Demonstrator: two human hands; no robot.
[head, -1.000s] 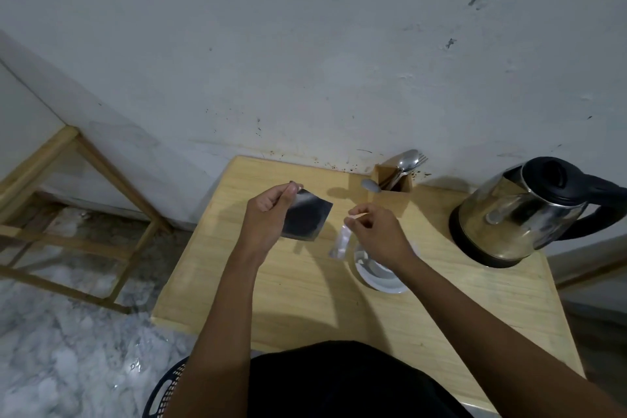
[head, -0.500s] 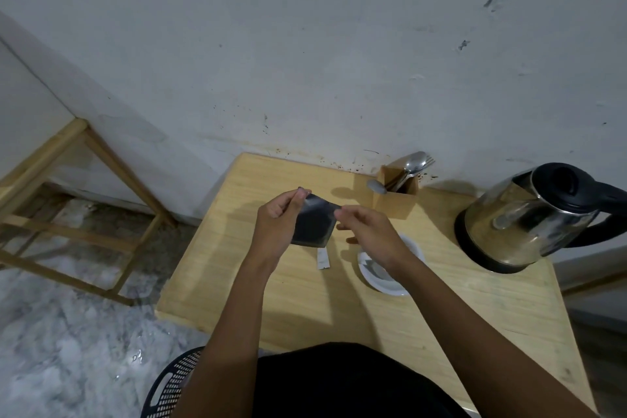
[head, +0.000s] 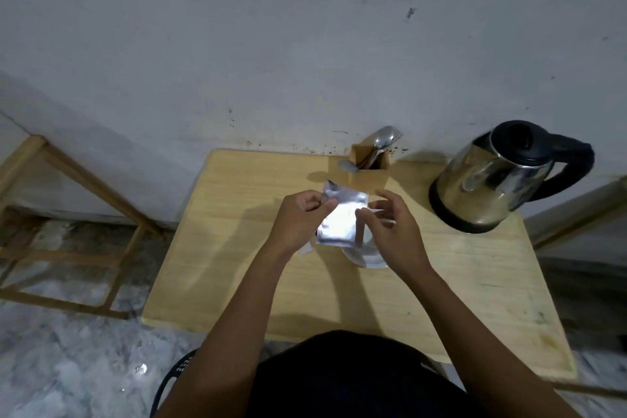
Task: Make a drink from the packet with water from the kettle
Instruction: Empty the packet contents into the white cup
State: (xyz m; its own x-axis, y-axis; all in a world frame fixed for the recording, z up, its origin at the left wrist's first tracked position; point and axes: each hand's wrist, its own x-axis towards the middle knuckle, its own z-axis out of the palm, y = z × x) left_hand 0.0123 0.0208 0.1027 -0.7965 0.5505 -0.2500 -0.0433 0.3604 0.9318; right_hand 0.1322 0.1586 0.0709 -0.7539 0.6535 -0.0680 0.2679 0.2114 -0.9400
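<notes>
My left hand [head: 300, 217] pinches the left edge of a silver foil packet [head: 341, 222], held upright above the wooden table [head: 237, 268]. On the packet's right edge, my right hand [head: 392, 229] pinches with thumb and fingertips; a small white scrap shows between its fingers. Below the packet stands a white cup on a saucer [head: 368, 258], mostly hidden by my right hand. A thin torn strip [head: 307, 249] lies on the table under my left wrist. The steel kettle [head: 488, 183] with black lid and handle stands at the back right, apart from both hands.
A wooden cutlery holder [head: 369, 173] with spoons and a fork stands against the wall behind the packet. A wooden frame [head: 68, 187] stands on the marble floor to the left. A black basket rim [head: 169, 380] shows by my body.
My right hand dropped the torn strip on the table and came back to the packet's right edge. The packet has tilted, so its shiny face catches the light.
</notes>
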